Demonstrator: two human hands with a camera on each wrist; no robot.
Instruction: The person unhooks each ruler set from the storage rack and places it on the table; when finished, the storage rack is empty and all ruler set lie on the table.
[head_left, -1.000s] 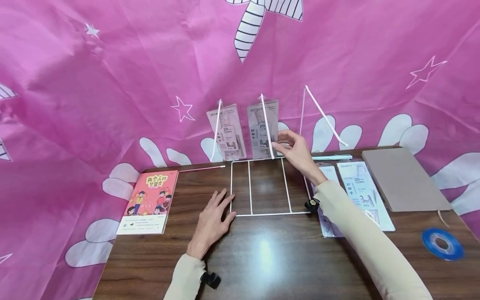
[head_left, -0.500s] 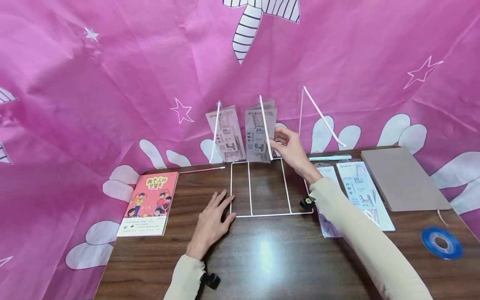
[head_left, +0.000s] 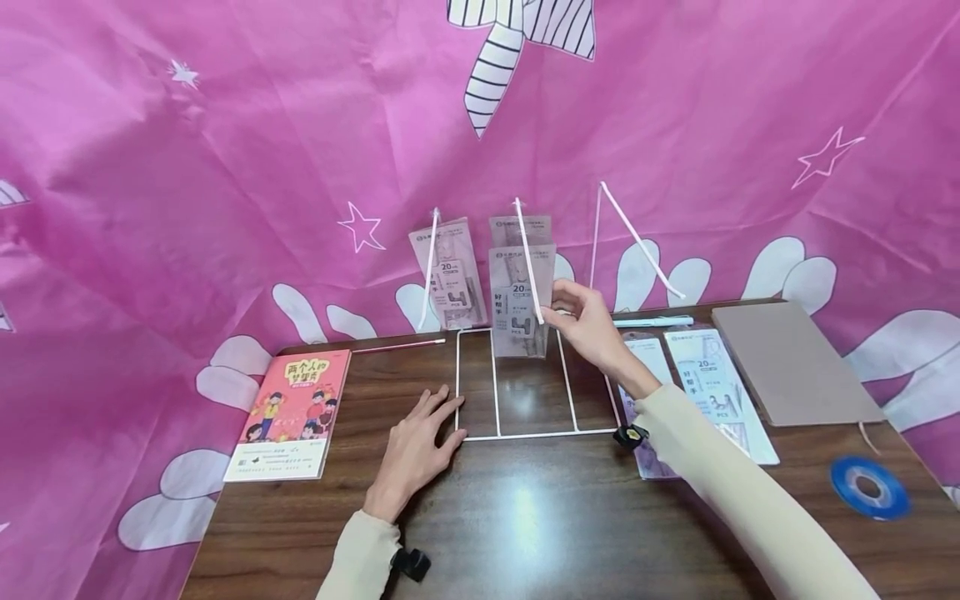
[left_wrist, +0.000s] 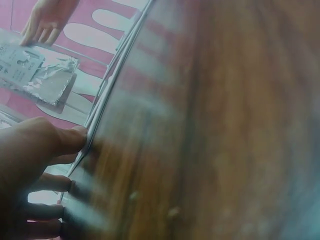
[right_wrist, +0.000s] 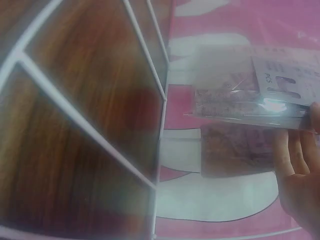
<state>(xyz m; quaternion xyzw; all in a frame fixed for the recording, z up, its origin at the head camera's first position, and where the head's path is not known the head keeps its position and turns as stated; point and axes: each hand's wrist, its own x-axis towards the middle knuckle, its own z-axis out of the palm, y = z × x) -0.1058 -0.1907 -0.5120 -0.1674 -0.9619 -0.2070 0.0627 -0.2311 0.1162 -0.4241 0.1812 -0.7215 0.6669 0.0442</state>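
My right hand (head_left: 588,325) pinches the right edge of a clear-sleeved ruler set (head_left: 510,333) that hangs at the middle hook (head_left: 528,258) of a white wire rack (head_left: 540,434). Ruler markings show through the sleeve (right_wrist: 220,107) in the right wrist view. Behind it, on the same hook, another ruler set (head_left: 501,228) shows its top. The left hook carries a further ruler set (head_left: 459,283), slightly tilted; the right hook (head_left: 641,237) holds nothing. My left hand (head_left: 416,450) rests on the table with fingers spread, fingertips at the rack base's front left corner.
Two more ruler sets lie on the table, one (head_left: 723,392) in plain sight and one (head_left: 648,358) partly under my right sleeve. A pen (head_left: 652,322), grey notebook (head_left: 795,362) and blue tape roll (head_left: 843,485) are right. A pink book (head_left: 292,408) and thin pencil (head_left: 397,345) lie left.
The front ruler set on the middle hook has come forward and down with my right hand, parting from the one behind it. My left hand stays in place.
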